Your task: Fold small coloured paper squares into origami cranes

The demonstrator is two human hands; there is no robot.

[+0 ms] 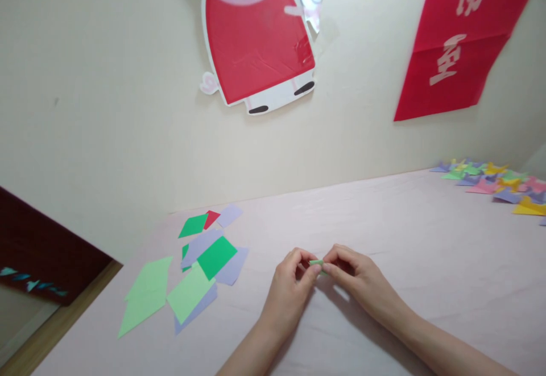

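Between the fingertips of both hands is a small light green piece of folded paper point(316, 262), mostly covered by the fingers. My left hand point(291, 279) pinches its left end, thumb against the forefinger. On the other side my right hand point(352, 271) grips the right end in a similar pinch. Both hands are just above the pale pink surface point(384, 228), and the folds of the paper are too small to make out.
Left of my hands lie loose paper sheets: light green point(147, 290), dark green point(217, 256), lilac point(234, 266) and red point(211, 219). Several folded paper pieces point(490, 185) stand at the far right. Behind is a wall with a red cartoon cutout point(260, 40) and a red banner point(452, 52).
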